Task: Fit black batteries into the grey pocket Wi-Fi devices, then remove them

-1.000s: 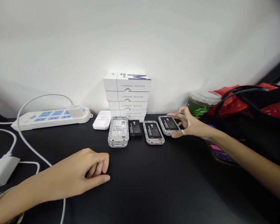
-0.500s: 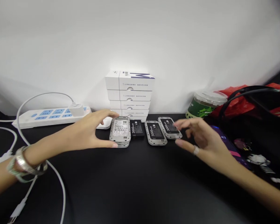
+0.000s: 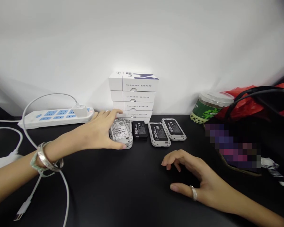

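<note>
My left hand (image 3: 98,132) curls over the left side of a small stack of grey pocket Wi-Fi devices, thumb at the near edge and fingers at the far edge. It grips the top device (image 3: 120,130), which sits skewed on the stack with its label in the bare battery bay facing up. Just right of it lies a stack of black 3000mAh batteries (image 3: 139,130). Two devices with batteries fitted, a nearer one (image 3: 159,135) and a farther one (image 3: 174,129), lie flat side by side. My right hand (image 3: 191,176), ringed on the thumb, is open and holds nothing, nearer me than these devices.
White boxes (image 3: 137,96) are stacked against the wall. A power strip (image 3: 56,117) with a plugged-in charger (image 3: 79,111) lies left, its white cable (image 3: 26,116) looping under my left wrist. A drink cup (image 3: 210,105), red bag (image 3: 241,105) and phone (image 3: 232,148) are right.
My right hand has drawn back from the right-hand device toward me. Under my left hand, the top device has turned and slid slightly left on its stack.
</note>
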Demonstrator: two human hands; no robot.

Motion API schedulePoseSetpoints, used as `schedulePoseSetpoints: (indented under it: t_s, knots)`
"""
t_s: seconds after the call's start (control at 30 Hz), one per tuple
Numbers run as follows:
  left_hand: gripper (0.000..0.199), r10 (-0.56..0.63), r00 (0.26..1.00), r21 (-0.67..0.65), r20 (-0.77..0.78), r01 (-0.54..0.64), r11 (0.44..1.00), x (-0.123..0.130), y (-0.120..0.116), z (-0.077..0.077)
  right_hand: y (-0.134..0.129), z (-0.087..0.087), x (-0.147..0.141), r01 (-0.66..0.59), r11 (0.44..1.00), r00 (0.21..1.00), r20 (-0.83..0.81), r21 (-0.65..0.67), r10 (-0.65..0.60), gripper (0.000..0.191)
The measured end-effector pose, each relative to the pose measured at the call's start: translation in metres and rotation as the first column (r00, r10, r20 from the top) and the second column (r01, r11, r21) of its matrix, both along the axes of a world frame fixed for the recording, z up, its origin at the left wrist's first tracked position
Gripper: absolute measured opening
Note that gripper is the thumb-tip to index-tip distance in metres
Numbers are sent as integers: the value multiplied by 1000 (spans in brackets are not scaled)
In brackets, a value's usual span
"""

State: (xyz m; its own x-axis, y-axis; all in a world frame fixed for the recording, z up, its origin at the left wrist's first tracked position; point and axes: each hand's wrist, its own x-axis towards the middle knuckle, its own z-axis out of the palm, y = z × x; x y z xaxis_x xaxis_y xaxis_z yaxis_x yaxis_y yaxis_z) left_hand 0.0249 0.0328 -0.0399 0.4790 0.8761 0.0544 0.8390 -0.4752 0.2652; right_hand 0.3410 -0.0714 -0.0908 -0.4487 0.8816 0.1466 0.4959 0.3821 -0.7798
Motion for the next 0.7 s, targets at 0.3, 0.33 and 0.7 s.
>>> schedulePoseSetpoints:
  t_s: [0.3,0.33,0.7]
  knots:
    - [96,-329,935,-14,135,334,942,48,-70,-10,-10,-4,-6,-65,987,990,131,146,46,89]
    - [92,-334,931,-42,145,343,938,53,-73,-14,-10,-6,-8,-92,985,983,170,143,67,101]
    - [36,-218,974,120,57,210,970,47,-10,0,-6,-18,-22,-91,994,975,210,66,76,109]
